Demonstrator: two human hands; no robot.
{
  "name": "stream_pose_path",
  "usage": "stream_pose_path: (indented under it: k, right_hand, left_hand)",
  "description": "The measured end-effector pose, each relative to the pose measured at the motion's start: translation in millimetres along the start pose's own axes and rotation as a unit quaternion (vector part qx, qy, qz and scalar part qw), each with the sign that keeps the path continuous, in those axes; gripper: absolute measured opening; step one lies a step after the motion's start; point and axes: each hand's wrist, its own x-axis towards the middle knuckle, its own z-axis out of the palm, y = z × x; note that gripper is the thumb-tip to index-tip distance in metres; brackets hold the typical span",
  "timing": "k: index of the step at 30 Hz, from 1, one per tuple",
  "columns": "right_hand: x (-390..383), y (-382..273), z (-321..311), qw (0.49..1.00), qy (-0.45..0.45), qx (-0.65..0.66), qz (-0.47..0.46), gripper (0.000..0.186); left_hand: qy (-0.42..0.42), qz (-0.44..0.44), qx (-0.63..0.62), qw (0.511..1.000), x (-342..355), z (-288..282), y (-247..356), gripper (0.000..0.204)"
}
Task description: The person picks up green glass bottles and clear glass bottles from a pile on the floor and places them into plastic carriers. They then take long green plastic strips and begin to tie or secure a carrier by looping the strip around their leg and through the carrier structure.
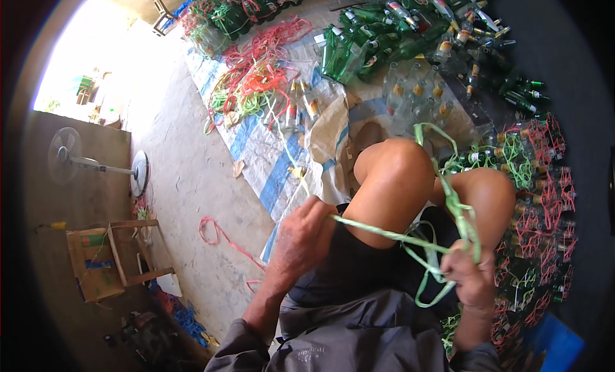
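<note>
A length of light green plastic twine (pixel 391 233) runs across my lap between my two hands. My left hand (pixel 306 228) is closed in a fist round one part of it, beside my bent knee. A paler strand leads up from that fist toward the sheet on the floor. My right hand (pixel 469 272) grips the other part, with loose green loops standing above the fingers and hanging below them. Beyond my knees, several clear glass bottles (pixel 416 93) stand upright together. A few labelled bottles (pixel 293 109) are nearer the tangled twine.
A white and blue striped sheet (pixel 282 173) covers the floor ahead. Red and green twine (pixel 256 71) lies heaped on it. Green bottles (pixel 359 48) are piled at the back; twine-tied bottles (pixel 538 212) fill the right. A fan (pixel 102 164) and wooden frame (pixel 141 251) are left.
</note>
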Motion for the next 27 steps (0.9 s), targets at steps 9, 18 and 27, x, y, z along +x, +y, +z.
stream_pose_path:
  k: [9,18,27]
  right_hand:
    - [-35.0,-0.6,-108.4,0.926,0.143,0.332,-0.114,0.021]
    - [-68.1,-42.0,-213.3,0.905,0.065,0.283,-0.311,0.027]
    - [-31.0,-33.9,-143.6,0.912,0.216,0.187,-0.295,0.02]
  left_hand:
    - [0.082,-0.059,0.042,0.994,-9.3,18.3,-89.9,0.007]
    - [0.079,-0.109,0.074,0.988,-38.5,18.8,-135.1,0.006]
    - [0.085,-0.098,0.056,0.99,-44.6,13.7,-108.7,0.013]
